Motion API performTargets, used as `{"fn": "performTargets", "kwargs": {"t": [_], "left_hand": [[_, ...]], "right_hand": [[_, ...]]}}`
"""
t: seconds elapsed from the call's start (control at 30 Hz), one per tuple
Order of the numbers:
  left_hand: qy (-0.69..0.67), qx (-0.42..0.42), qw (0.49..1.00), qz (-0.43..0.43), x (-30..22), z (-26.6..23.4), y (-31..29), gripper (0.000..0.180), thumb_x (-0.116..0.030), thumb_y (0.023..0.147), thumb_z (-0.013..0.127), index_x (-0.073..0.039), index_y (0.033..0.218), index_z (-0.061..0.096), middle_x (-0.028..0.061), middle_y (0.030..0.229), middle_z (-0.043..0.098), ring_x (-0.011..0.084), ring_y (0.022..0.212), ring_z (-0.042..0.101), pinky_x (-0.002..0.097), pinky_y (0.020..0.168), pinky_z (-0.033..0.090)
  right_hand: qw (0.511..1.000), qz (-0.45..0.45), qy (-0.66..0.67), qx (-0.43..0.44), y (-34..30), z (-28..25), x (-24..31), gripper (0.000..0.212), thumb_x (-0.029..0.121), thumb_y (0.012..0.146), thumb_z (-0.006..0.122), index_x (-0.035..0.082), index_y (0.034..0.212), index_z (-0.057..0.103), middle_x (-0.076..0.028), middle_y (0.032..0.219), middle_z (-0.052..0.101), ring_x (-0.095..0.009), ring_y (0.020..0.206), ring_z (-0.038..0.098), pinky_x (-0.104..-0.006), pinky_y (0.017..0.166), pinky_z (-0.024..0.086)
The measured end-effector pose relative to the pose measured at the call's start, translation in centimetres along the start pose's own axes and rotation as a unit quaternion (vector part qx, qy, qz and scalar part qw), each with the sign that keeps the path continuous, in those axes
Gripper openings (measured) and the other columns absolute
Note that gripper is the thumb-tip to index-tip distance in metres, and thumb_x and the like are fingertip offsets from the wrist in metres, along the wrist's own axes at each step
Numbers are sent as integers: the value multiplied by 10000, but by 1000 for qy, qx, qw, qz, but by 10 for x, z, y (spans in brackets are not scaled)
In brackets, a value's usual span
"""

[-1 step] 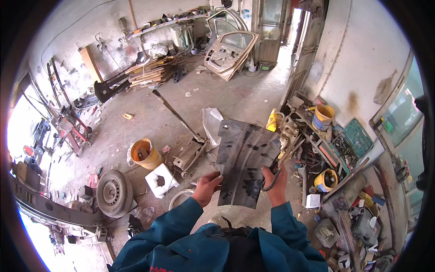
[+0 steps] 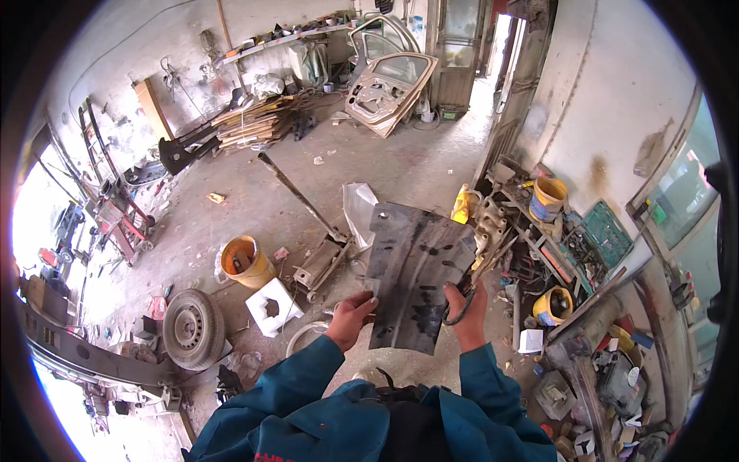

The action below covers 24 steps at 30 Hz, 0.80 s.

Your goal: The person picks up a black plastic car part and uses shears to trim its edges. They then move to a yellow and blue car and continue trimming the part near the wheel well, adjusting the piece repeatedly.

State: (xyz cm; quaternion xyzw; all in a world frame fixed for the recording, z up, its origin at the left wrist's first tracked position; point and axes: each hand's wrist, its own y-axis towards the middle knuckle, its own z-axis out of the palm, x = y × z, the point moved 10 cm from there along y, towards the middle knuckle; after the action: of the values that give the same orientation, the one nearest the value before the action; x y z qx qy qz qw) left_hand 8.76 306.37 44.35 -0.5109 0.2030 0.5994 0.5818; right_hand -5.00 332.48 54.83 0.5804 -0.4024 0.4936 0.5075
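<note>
Hands grip a grey, black-smudged, ridged sheet, the right also a tool.

We are looking across a dusty grey floor toward a bright doorway, with daylight spreading just in front of it. Beside the doorway on the left, a wooden door with glass panes is standing, and farther left a stained whitish wall is carrying a long shelf. Right of the doorway, a blotched plaster wall is running toward a greenish window
</note>
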Motion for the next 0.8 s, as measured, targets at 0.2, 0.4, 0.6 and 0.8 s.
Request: {"fn": "performTargets", "kwargs": {"t": [0.2, 0.4, 0.6, 0.8], "left_hand": [[14, 3, 1000, 2, -9, 4, 5, 542, -218, 1080, 719, 37, 1535, 572, 30, 1287, 711, 103, 1010, 646, 291, 870, 537], [41, 31, 998, 31, -34, 21, 15, 568, -223, 1106, 677, 9, 1600, 518, 7, 1359, 691, 83, 1108, 617, 278, 963, 499], [10, 95, 993, 70, -57, 38, 28, 583, -193, 1120, 650, 11, 1636, 470, 20, 1438, 666, 99, 1238, 608, 280, 1071, 472], [0, 111, 990, 85, -62, 41, 33, 590, -164, 1126, 633, 52, 1639, 438, 89, 1572, 591, 158, 1403, 556, 310, 1192, 419]], "right_hand": [[1000, -21, 10, -17, -6, -2, 1, 411, 125, 944, 756, -25, 1301, 616, -84, 1071, 702, -173, 941, 646, -340, 865, 535], [997, -68, -21, -34, -9, 0, 27, 415, 128, 962, 767, -27, 1315, 612, -90, 1093, 722, -179, 961, 670, -337, 869, 548], [993, -95, -52, -41, -10, 4, 64, 385, 109, 968, 763, -11, 1307, 626, -86, 1117, 750, -168, 971, 704, -324, 867, 569], [993, -93, -48, -46, -14, 4, 72, 366, 99, 968, 761, -4, 1295, 633, -78, 1101, 747, -148, 942, 700, -309, 838, 568]]}}
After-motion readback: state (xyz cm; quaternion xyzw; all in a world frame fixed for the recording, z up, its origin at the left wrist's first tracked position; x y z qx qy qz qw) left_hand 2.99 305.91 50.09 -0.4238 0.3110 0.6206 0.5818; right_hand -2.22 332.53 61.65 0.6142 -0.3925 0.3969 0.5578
